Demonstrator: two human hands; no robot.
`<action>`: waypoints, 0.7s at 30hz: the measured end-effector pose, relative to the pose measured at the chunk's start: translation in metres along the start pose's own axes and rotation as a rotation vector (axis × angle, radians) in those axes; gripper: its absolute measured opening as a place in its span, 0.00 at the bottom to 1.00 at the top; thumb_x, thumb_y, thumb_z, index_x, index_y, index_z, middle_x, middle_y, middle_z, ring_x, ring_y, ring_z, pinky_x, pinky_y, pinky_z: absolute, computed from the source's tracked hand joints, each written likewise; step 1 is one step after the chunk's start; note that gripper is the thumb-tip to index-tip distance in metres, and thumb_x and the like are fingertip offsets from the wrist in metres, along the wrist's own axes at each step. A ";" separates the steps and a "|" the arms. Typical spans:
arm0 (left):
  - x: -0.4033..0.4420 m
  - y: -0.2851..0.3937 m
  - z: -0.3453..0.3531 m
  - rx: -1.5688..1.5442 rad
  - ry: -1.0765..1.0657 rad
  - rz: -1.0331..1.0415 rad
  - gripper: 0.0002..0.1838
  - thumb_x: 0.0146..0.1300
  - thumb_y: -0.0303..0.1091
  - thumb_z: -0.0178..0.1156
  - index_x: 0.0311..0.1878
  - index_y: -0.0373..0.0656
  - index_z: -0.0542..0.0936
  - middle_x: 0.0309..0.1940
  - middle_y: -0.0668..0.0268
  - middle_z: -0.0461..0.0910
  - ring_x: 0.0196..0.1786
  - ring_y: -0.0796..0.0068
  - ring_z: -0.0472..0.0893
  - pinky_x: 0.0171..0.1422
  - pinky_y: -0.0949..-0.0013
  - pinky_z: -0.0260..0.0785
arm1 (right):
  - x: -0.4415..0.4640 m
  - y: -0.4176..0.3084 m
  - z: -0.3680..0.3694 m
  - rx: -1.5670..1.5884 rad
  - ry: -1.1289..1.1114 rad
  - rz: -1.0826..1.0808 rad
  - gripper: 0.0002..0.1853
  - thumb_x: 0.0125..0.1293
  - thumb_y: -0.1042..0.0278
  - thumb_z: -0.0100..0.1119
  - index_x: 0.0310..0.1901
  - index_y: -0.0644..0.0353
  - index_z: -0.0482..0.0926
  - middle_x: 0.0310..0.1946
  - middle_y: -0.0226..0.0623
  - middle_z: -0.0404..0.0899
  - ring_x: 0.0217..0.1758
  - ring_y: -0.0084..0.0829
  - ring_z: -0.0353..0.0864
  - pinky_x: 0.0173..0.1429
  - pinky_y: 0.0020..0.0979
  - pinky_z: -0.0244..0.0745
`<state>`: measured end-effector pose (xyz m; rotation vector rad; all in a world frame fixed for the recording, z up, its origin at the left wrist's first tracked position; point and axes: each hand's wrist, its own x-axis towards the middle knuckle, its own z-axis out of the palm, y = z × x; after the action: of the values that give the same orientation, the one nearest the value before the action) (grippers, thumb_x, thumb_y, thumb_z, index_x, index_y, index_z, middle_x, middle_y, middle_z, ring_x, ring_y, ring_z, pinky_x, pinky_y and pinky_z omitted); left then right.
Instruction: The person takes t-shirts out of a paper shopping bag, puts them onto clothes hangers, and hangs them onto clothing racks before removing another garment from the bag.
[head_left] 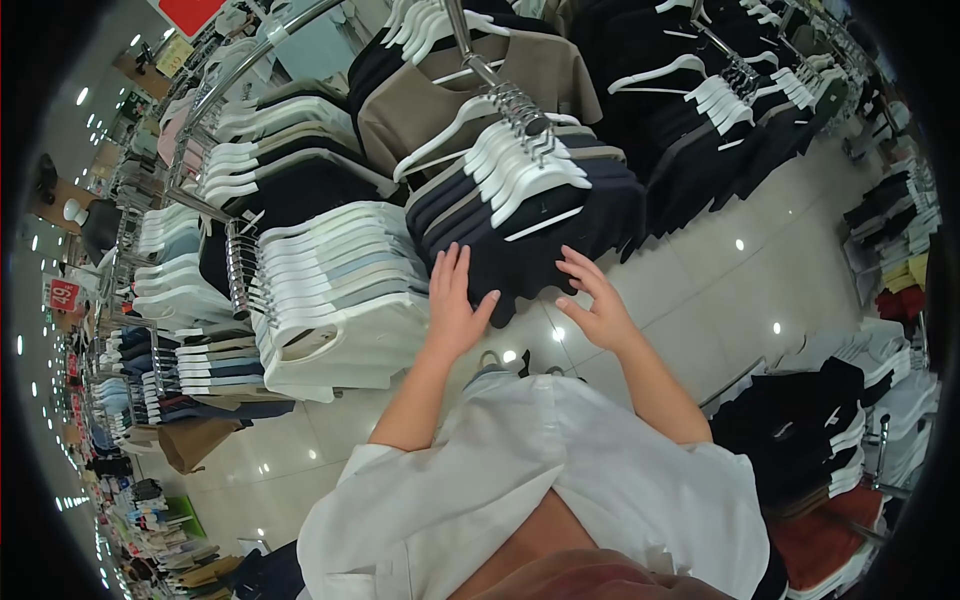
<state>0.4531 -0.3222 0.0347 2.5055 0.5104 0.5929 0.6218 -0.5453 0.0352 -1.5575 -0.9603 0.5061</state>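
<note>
A dark T-shirt (510,262) hangs at the front of a row of dark tops, on white hangers (535,183) hooked over a metal rack arm (478,68). My left hand (460,302) is at the lower left of this shirt, fingers stretched up and thumb apart. On the other side, my right hand (597,308) is near the shirt's lower right edge, its fingers spread and slightly bent. Neither hand holds anything. Whether the left fingertips touch the cloth, I cannot tell. A taupe T-shirt (540,85) hangs behind the row.
White and pale tops (345,335) hang in a row to the left on another rack arm (237,265). More black garments (685,165) hang at the upper right. Black shirts (790,425) are on a rack at the lower right. Glossy floor tiles (700,290) lie between.
</note>
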 end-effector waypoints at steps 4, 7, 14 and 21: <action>0.015 -0.002 0.014 0.107 -0.021 0.012 0.47 0.67 0.46 0.70 0.83 0.39 0.59 0.84 0.47 0.55 0.85 0.38 0.51 0.85 0.37 0.45 | -0.016 0.019 -0.024 0.034 0.108 0.038 0.30 0.70 0.68 0.69 0.72 0.58 0.74 0.81 0.40 0.63 0.80 0.41 0.68 0.76 0.43 0.71; 0.027 -0.005 0.019 0.130 -0.068 0.025 0.48 0.67 0.47 0.69 0.83 0.39 0.58 0.84 0.47 0.54 0.85 0.38 0.51 0.85 0.34 0.44 | -0.020 0.021 -0.034 0.021 0.152 0.082 0.30 0.70 0.67 0.69 0.72 0.58 0.74 0.81 0.41 0.63 0.79 0.42 0.69 0.76 0.43 0.71; 0.054 -0.003 0.010 0.250 -0.178 0.077 0.50 0.65 0.47 0.72 0.83 0.38 0.58 0.84 0.47 0.52 0.85 0.39 0.51 0.86 0.34 0.42 | -0.002 0.016 -0.051 -0.128 0.113 0.121 0.30 0.72 0.70 0.66 0.74 0.58 0.71 0.81 0.40 0.64 0.81 0.40 0.67 0.76 0.44 0.71; 0.082 -0.020 0.031 0.158 0.002 0.065 0.45 0.68 0.48 0.69 0.82 0.38 0.60 0.83 0.46 0.54 0.84 0.37 0.52 0.84 0.32 0.41 | 0.059 0.015 -0.062 -0.421 0.113 -0.079 0.33 0.72 0.66 0.66 0.75 0.62 0.68 0.81 0.49 0.62 0.83 0.53 0.63 0.82 0.45 0.61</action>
<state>0.5324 -0.2805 0.0242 2.6798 0.4950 0.6017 0.7072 -0.5351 0.0466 -1.8907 -1.0834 0.1610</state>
